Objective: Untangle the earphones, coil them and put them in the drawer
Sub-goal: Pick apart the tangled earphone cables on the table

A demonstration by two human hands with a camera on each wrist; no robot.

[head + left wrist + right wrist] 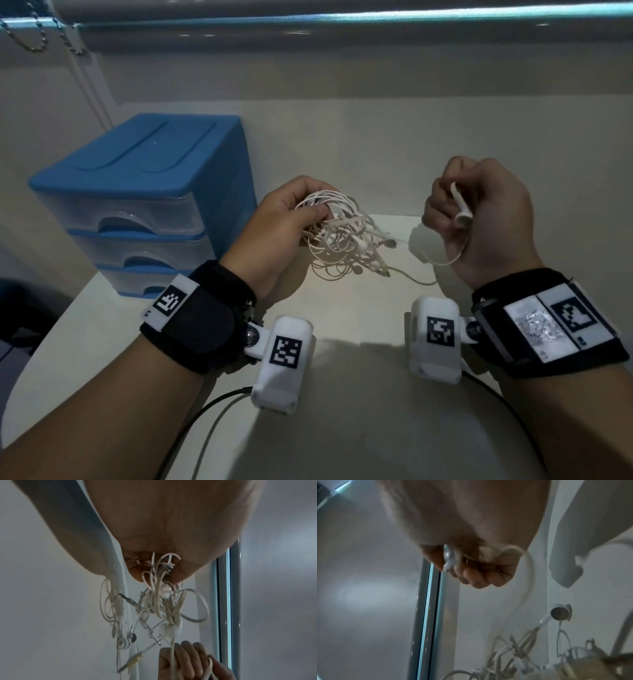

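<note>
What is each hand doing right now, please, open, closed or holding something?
Left hand: closed, fingers gripping the tangled earphones.
Right hand: closed, fingers curled round one earbud and its cable.

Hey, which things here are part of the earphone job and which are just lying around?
Job:
- earphones, tangled, gripped by left hand
- earbud, pinched in right hand
- drawers, all shut

Lying around:
- table
- blind chain
</note>
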